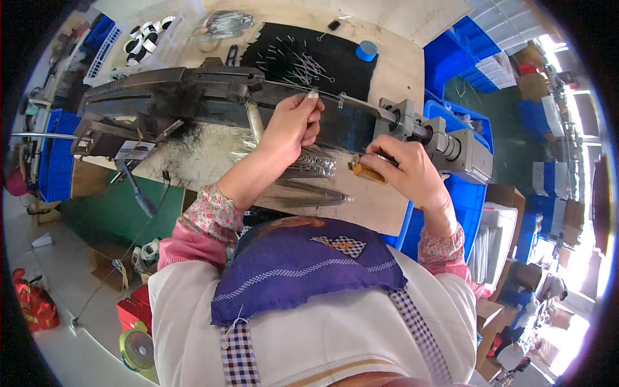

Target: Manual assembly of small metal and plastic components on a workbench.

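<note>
My left hand (298, 122) is closed, with thumb and fingertips pinched together at a thin metal rod (358, 100) that runs along the bench machine (167, 87). Whatever sits between those fingertips is too small to make out. Beside the machine's right end, my right hand (407, 169) grips a small yellow block-like piece (369, 172); its exact kind is unclear. Just beyond my left hand, several thin wires with looped ends (303, 61) lie on a black mat (271, 42). Bundles of bent wire (313, 161) rest on the wooden table below my left hand.
A steel chuck-like head (445, 138) forms the machine's right end. Dark bristles (177, 106) cling to its left part. A blue round cap (366, 51) and a small black brush (333, 25) lie at the back. Blue bins (454, 51) stand right; a clear tub of rolls (145, 39) stands back left.
</note>
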`<state>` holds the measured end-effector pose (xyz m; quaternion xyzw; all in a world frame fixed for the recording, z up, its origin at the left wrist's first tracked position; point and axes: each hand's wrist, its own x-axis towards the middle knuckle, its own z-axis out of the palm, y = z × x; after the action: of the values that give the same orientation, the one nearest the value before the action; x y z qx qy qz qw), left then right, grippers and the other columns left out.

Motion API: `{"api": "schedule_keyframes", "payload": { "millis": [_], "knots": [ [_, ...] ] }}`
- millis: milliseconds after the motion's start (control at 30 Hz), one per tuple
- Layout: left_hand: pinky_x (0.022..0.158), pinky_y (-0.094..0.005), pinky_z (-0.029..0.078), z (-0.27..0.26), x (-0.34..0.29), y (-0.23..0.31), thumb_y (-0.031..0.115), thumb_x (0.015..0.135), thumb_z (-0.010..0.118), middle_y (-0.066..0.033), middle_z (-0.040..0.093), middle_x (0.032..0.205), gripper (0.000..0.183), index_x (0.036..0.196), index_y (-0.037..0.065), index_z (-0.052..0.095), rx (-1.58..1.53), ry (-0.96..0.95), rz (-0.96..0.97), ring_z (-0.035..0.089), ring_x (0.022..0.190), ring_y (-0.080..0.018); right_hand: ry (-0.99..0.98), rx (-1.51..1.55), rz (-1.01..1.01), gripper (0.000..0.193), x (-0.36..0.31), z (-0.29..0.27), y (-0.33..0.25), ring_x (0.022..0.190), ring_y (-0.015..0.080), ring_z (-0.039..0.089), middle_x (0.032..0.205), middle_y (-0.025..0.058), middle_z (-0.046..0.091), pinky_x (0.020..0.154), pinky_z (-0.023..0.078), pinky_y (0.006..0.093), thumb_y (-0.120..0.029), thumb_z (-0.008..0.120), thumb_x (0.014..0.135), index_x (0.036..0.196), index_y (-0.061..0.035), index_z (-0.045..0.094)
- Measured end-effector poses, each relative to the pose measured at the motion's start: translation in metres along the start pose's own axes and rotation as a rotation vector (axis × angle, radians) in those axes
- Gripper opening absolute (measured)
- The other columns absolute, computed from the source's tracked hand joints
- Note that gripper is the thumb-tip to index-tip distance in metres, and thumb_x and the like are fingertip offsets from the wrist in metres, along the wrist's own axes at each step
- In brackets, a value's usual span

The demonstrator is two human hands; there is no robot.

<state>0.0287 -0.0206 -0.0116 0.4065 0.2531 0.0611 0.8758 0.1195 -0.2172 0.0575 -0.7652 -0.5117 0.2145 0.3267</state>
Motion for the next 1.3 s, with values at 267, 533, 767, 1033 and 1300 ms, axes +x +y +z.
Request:
{"api": "schedule_keyframes", "payload": {
  "millis": [267, 533, 767, 1033, 1300],
  "knots": [
    [0.04, -0.0237, 0.023, 0.0, -0.004, -0.005, 0.023, 0.098, 0.047, 0.0035, 0.039, 0.06, 0.02, 0.086, 0.007, 0.052, -0.026, 0.211, 0.256, 0.031, 0.043, -0.007, 0.446, -0.196, -0.195, 0.022, 0.096, -0.002, 0.005, 0.08, 0.0318, 0.064, 0.09, 0.0163, 0.066, 0.071, 0.049, 0.0367, -0.013, 0.056, 0.087, 0.105, -0.0017, 0.061],
    [0.042, -0.0243, 0.022, 0.001, -0.011, -0.008, 0.023, 0.098, 0.047, 0.0031, 0.037, 0.059, 0.019, 0.087, 0.009, 0.052, -0.119, 0.186, 0.262, 0.031, 0.045, -0.0081, -0.057, -0.124, -0.331, 0.019, 0.156, 0.033, 0.013, 0.074, 0.031, 0.066, 0.08, 0.0158, 0.067, 0.066, 0.052, 0.0394, -0.008, 0.058, 0.078, 0.093, -0.0016, 0.067],
    [0.045, -0.0265, 0.032, -0.006, -0.008, -0.009, 0.032, 0.1, 0.043, -0.0001, 0.045, 0.062, 0.028, 0.092, 0.007, 0.052, -0.085, 0.127, 0.258, 0.039, 0.046, -0.0114, -0.31, 0.388, 0.089, 0.025, 0.154, 0.005, 0.012, 0.065, 0.0126, 0.06, 0.08, 0.008, 0.065, 0.06, 0.051, 0.0257, -0.011, 0.059, 0.09, 0.109, 0.0051, 0.06],
    [0.11, -0.0441, 0.028, 0.005, -0.004, -0.005, 0.068, 0.09, 0.025, -0.0168, 0.042, 0.135, 0.082, 0.129, -0.003, 0.039, -0.461, -0.181, 0.156, 0.035, 0.131, -0.0305, -0.285, 0.011, -0.033, 0.033, 0.158, -0.003, 0.013, 0.077, 0.0184, 0.062, 0.093, 0.0139, 0.061, 0.064, 0.052, 0.0297, -0.021, 0.055, 0.094, 0.123, -0.006, 0.056],
    [0.112, -0.0424, 0.022, 0.004, -0.017, 0.004, 0.072, 0.087, 0.03, -0.0126, 0.043, 0.133, 0.086, 0.127, -0.004, 0.038, -0.793, -0.287, 0.059, 0.035, 0.129, -0.026, 0.21, -0.432, -0.507, 0.037, 0.104, 0.034, -0.016, 0.085, 0.0311, 0.055, 0.084, 0.0144, 0.051, 0.072, 0.045, 0.0409, -0.013, 0.059, 0.08, 0.117, -0.0106, 0.061]
  ]
}}
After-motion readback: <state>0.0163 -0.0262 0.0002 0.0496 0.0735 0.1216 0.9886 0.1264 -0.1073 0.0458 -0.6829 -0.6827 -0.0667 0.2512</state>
